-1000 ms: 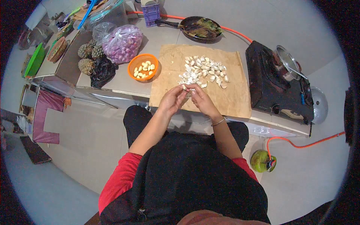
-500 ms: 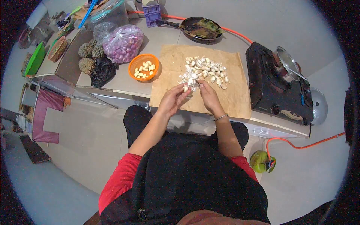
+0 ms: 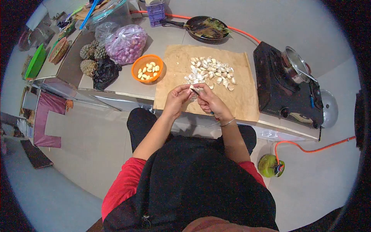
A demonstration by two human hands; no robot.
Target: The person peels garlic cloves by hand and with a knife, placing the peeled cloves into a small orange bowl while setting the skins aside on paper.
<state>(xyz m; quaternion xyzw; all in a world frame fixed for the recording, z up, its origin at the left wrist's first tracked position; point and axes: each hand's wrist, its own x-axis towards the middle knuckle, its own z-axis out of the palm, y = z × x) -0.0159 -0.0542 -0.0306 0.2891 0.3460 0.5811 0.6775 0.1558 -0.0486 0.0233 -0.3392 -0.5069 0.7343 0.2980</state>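
My left hand (image 3: 177,101) pinches a garlic clove (image 3: 191,88), mostly covered by the fingertips. Closed around a small knife (image 3: 196,92), my right hand (image 3: 212,103) brings its dark blade against the clove; a bit of blue handle shows below the palm. Both hands meet above the front edge of a sheet of brown paper (image 3: 241,102). Just beyond them lie white garlic skins (image 3: 192,78) and a pile of unpeeled garlic cloves (image 3: 218,71). Left of the paper, an orange basket (image 3: 135,72) holds several peeled cloves (image 3: 148,71).
A black gas stove (image 3: 268,87) with a saucepan (image 3: 295,63) stands at the right. Behind the paper is a frying pan (image 3: 206,36) containing dried leaves. A bag of shallots (image 3: 126,46), pineapples (image 3: 89,66) and a black plastic bag (image 3: 106,73) sit at the left.
My right hand has moved back from the garlic skins towards me and turned, bringing the knife to the clove. My left hand stays nearly in place.
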